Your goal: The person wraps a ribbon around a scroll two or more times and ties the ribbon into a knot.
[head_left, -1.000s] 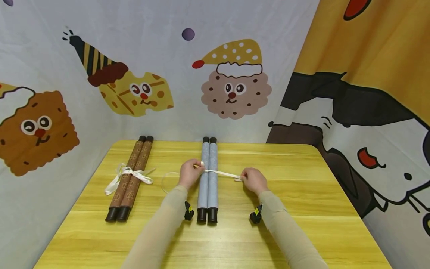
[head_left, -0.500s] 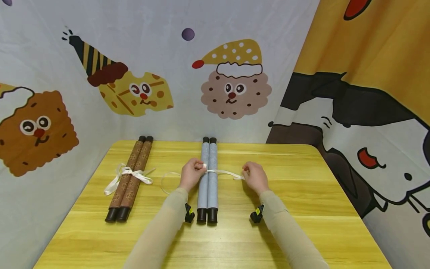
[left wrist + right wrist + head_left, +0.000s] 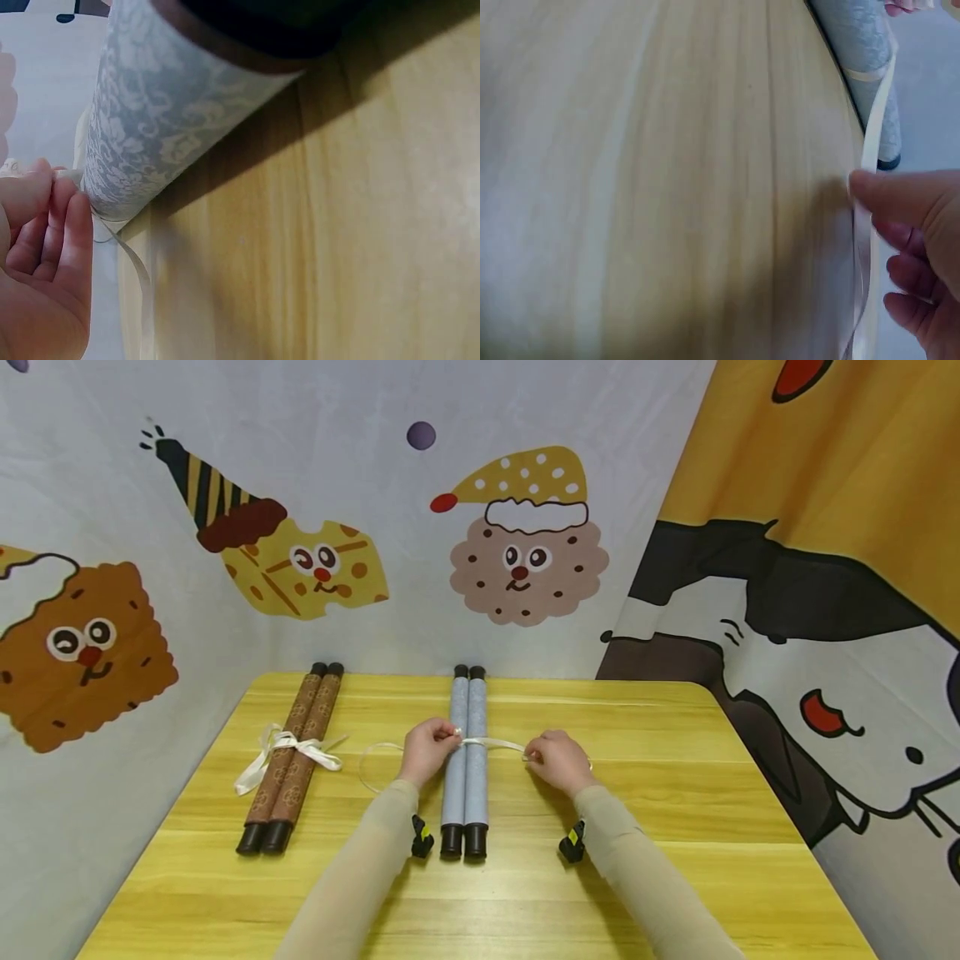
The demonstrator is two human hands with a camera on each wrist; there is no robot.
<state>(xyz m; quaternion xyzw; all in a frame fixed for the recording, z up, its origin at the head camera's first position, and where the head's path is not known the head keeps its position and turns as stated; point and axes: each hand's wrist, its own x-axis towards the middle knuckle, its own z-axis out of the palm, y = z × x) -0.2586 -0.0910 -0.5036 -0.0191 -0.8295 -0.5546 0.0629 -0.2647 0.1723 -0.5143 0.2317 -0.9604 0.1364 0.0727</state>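
A pale blue-grey patterned scroll with two rolls and black end caps (image 3: 476, 785) lies lengthwise on the table. Around its middle runs a thin cream ribbon (image 3: 497, 742). My left hand (image 3: 427, 750), at the scroll's left side, pinches a piece of the ribbon between thumb and fingers; the left wrist view shows those fingertips beside the patterned roll (image 3: 150, 112). To the right of the scroll, my right hand (image 3: 561, 762) pinches the ribbon's other length between thumb and forefinger. That stretch of ribbon (image 3: 876, 127) reaches from the roll to my thumb, and more hangs below it.
A brown patterned scroll (image 3: 273, 789), tied with a white ribbon bow (image 3: 296, 743), lies to the left. A loose ribbon loop (image 3: 363, 768) rests on the wooden table (image 3: 675, 860) left of my left hand. A cartoon-printed cloth (image 3: 375, 460) hangs behind the table.
My right hand first shifted slightly up with the ribbon, then moved left along it, closer to the scroll. The ribbon between the hands hangs slacker. My left hand stays almost in place.
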